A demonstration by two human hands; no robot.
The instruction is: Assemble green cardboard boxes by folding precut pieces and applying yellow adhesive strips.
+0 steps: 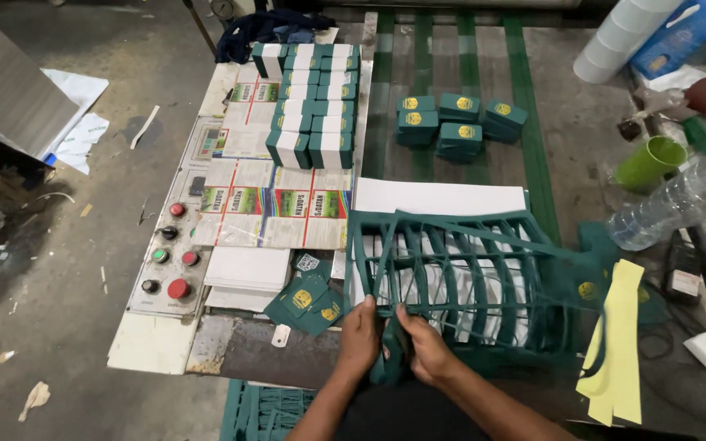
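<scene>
Hands meet at the near edge of the tabletop, left hand and right hand side by side, both pinching the near corner of the green die-cut waste sheet; its lattice stretches away and rightward, equally near both.

Dim workshop: stained grey concrete floor with paper scraps, worn metal worktable with green belts.
</scene>
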